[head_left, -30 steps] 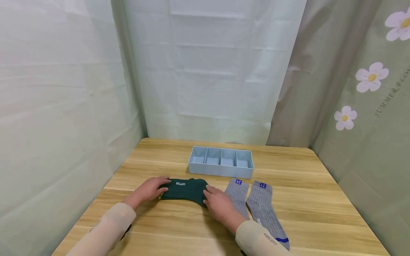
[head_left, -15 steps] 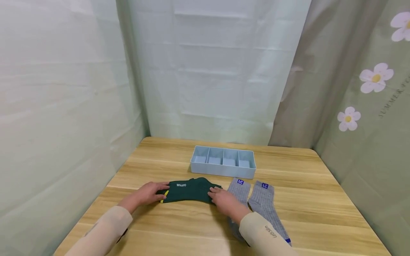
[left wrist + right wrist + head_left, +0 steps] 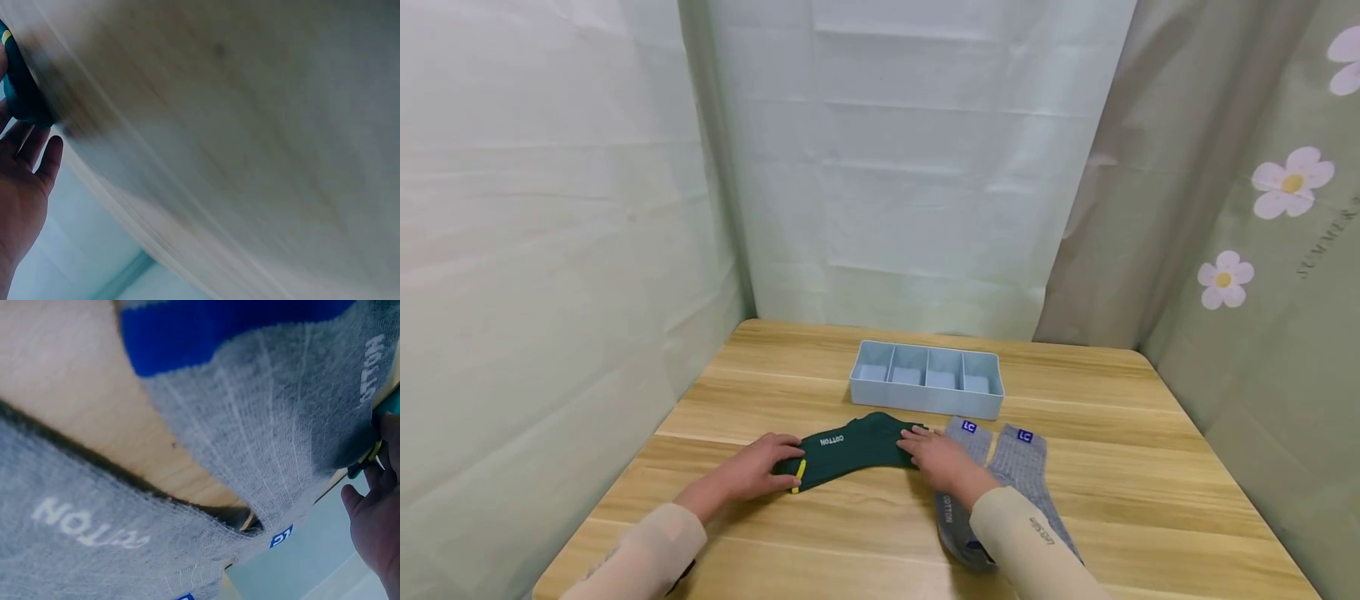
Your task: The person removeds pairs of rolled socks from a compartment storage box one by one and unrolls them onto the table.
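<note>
A dark green sock [image 3: 857,446] with white COTTON lettering and a yellow band lies across the table in the head view. A second dark edge shows behind its upper side. My left hand [image 3: 752,467] pinches the banded left end; part of that end also shows at the left border of the left wrist view. My right hand [image 3: 940,458] pinches the other end, its fingers spread over the fabric. Dark cloth with a bit of yellow [image 3: 373,452] appears at those fingers in the right wrist view. Below my right forearm lie two grey socks, one left [image 3: 952,525] and one right [image 3: 1022,468].
A light blue box [image 3: 925,398] divided into several compartments stands behind the socks. The wooden table [image 3: 1150,483] extends to both sides. Pale curtains [image 3: 917,167] surround it at the back and sides.
The green sock has shifted right and its left end has swung toward me, so it lies slanted. My right hand has moved right and slightly away, over the left grey sock.
</note>
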Available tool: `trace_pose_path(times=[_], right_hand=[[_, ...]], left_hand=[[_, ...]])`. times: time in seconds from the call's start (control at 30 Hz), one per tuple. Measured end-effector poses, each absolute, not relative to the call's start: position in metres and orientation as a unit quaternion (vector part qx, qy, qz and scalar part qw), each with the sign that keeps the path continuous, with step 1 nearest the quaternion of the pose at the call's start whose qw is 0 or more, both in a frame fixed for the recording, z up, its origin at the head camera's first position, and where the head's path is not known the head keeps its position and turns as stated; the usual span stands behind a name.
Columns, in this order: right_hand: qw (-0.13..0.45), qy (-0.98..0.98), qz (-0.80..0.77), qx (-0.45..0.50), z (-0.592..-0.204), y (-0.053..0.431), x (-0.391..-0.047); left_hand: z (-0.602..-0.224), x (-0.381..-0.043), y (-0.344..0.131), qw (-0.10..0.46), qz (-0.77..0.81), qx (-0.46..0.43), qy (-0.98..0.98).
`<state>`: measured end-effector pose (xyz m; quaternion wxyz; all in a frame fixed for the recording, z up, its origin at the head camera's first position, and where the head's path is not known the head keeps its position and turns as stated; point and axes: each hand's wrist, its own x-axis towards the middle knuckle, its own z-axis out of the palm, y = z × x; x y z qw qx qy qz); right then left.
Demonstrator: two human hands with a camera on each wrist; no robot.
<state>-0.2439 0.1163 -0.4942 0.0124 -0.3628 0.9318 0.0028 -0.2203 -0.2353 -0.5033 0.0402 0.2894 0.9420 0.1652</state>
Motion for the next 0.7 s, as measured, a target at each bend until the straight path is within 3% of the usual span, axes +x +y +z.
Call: trace_pose_path(times=[0.23, 0.43, 0.7], right_hand=[[-0.001, 0.941, -0.017, -0.338, -0.496, 0.117, -0.239], [-0.027, 0.946, -0.055, -0.319, -0.497, 0.107, -0.216], [0.027, 0.950, -0.024, -0.310, -0.494, 0.102, -0.207]], left_hand=[[-0.498, -0.218, -0.223, 0.029, 0.153, 0.281, 0.947], [-0.490, -0.230, -0.220, 0.022, 0.170, 0.308, 0.936], [-0.491, -0.230, -0.217, 0.107, 0.166, 0.332, 0.922]])
